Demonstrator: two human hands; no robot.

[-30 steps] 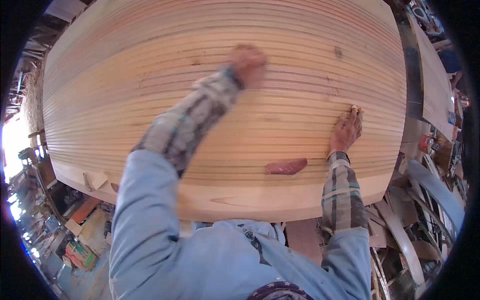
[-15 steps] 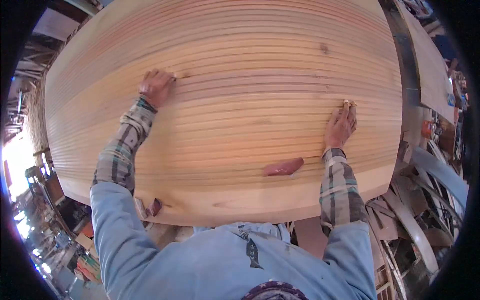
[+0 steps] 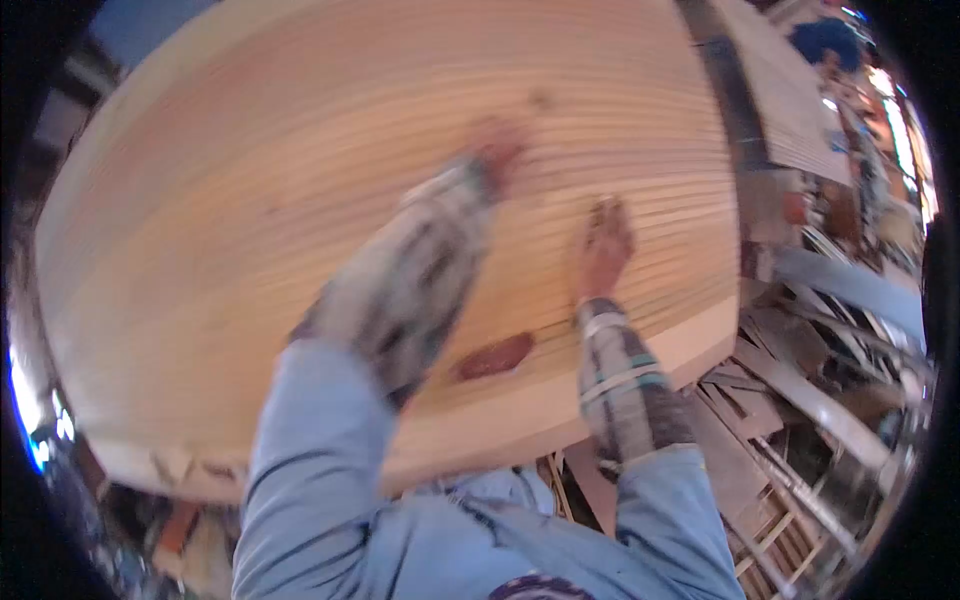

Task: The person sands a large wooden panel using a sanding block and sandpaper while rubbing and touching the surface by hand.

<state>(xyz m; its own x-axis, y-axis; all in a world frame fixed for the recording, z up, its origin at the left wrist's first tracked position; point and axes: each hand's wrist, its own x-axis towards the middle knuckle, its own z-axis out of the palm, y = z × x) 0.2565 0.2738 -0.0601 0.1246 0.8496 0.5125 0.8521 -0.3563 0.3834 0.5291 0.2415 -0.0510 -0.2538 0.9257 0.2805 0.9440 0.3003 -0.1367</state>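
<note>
A large wooden panel (image 3: 200, 370) with many parallel grooves spreads in front of me. My left hand (image 3: 503, 148) is over its upper middle, and motion smears it so the fingers cannot be made out. Lower and to the right, my right hand (image 3: 606, 243) rests on the grooves with its fingers stretched forward. Something pale shows at its fingertips, too blurred to identify. A reddish-brown flat piece, like sandpaper (image 3: 495, 358), lies on the panel between my forearms, touched by neither hand.
Small dark scraps (image 3: 218, 470) lie at the panel's near left edge. A second board (image 3: 785, 95) stands beyond a dark gap on the right. Curved wooden pieces (image 3: 820, 410) and slats are piled at the lower right. Someone with dark hair (image 3: 828, 42) is at the far upper right.
My left hand has swept right across the panel, close to the right hand. The camera view has turned right, shifting the panel leftward. My right hand stays on the grooves.
</note>
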